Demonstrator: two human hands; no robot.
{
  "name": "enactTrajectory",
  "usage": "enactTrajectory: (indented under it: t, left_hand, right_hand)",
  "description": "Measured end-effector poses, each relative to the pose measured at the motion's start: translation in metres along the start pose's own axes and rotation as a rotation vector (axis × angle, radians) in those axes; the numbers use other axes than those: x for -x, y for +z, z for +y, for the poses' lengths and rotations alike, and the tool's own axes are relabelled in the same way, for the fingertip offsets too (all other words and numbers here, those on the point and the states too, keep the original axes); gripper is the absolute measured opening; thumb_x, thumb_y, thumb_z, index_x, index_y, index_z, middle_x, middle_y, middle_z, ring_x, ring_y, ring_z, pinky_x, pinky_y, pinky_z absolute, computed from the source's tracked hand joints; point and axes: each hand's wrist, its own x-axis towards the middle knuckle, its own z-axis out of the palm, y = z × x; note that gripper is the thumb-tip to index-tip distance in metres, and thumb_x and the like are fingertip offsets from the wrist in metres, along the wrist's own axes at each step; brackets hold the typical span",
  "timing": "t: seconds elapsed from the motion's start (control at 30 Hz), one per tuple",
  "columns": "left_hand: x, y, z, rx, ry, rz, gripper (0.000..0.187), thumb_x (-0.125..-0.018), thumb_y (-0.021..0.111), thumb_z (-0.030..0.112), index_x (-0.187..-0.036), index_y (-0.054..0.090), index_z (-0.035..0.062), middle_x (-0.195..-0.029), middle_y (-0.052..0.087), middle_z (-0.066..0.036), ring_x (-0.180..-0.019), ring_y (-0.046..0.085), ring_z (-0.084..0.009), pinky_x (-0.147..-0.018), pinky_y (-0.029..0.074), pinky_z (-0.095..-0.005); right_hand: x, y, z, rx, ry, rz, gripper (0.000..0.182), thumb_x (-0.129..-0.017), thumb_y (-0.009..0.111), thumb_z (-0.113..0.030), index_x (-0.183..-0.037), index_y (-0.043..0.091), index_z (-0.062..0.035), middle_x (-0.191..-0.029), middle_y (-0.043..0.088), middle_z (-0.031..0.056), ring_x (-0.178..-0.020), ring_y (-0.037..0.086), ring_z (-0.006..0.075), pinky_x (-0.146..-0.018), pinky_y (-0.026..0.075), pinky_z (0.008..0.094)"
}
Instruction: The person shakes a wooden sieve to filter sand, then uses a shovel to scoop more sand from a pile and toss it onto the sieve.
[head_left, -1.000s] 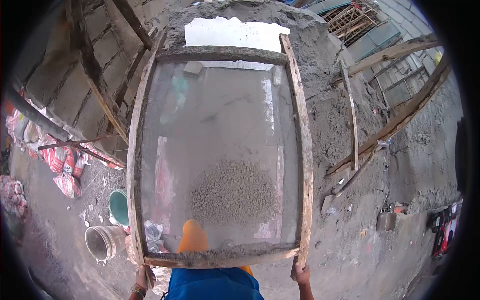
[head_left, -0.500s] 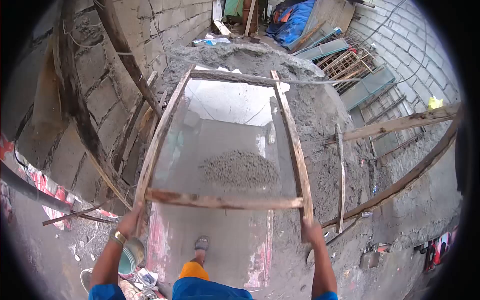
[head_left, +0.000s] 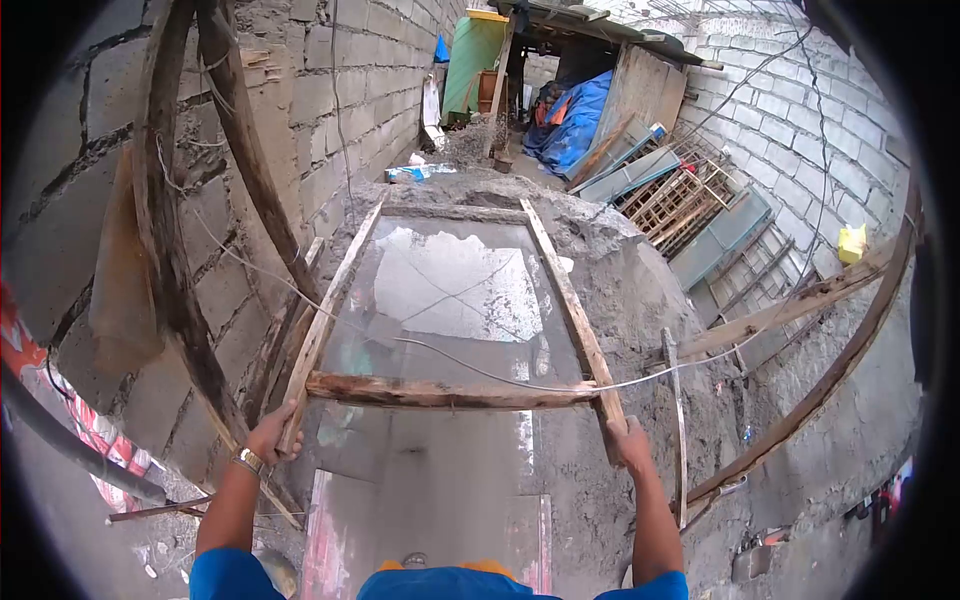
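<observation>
Both my hands carry a wooden-framed sand sieve, tilted away from me, with a fine mesh through which the ground shows. My left hand, with a watch on its wrist, is closed around the end of the left side rail. At the other rail's end, my right hand grips in the same way. A spray of coarse grains hangs in the air past the sieve's far end. No heap lies on the mesh.
A grey sand pile curves around the far end and right. Wooden poles lean along the block wall at left; more poles cross at right. A blue tarp and metal grilles lie at the back.
The heap of grains on the mesh has flown off the far end into the air. The sieve's near end has risen, and my view has tipped up. Both hands keep their hold.
</observation>
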Motion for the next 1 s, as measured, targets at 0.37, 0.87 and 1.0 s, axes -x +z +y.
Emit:
enactTrajectory:
  t: [0.37,0.87,1.0]
  left_hand:
    - [0.037,-0.023,-0.244,0.012,0.05,0.082,0.048,-0.084,0.051,0.06,-0.096,0.051,0.013,-0.066,0.057,-0.006,-0.045,0.053,-0.0166,-0.042,0.046,-0.0302]
    - [0.174,0.018,-0.406,-0.139,0.07,0.018,0.049,-0.086,0.05,0.058,-0.085,0.056,0.0087,-0.067,0.058,-0.005,-0.048,0.055,-0.0137,-0.044,0.045,-0.0276]
    - [0.136,0.0,-0.43,-0.395,0.074,0.011,0.068,-0.081,0.046,0.069,-0.101,0.064,0.007,-0.08,0.065,-0.008,-0.072,0.063,-0.0191,-0.066,0.049,-0.0304]
  right_hand:
    - [0.118,0.042,0.234,0.018,-0.112,0.038,0.042,-0.082,0.062,-0.035,-0.105,0.051,-0.0007,-0.09,0.06,0.0244,-0.084,0.059,0.039,-0.076,0.045,0.0432]
    - [0.242,0.076,-0.179,-0.848,-0.75,-0.485,0.079,-0.089,0.06,-0.033,-0.144,0.012,-0.0032,-0.107,0.058,0.0119,-0.08,0.059,0.0161,-0.075,0.047,0.0287]
    - [0.243,0.089,-0.296,-1.094,-0.733,-0.54,0.082,-0.091,0.054,-0.042,-0.144,0.004,-0.0044,-0.109,0.057,0.014,-0.08,0.061,0.0184,-0.078,0.051,0.0322]
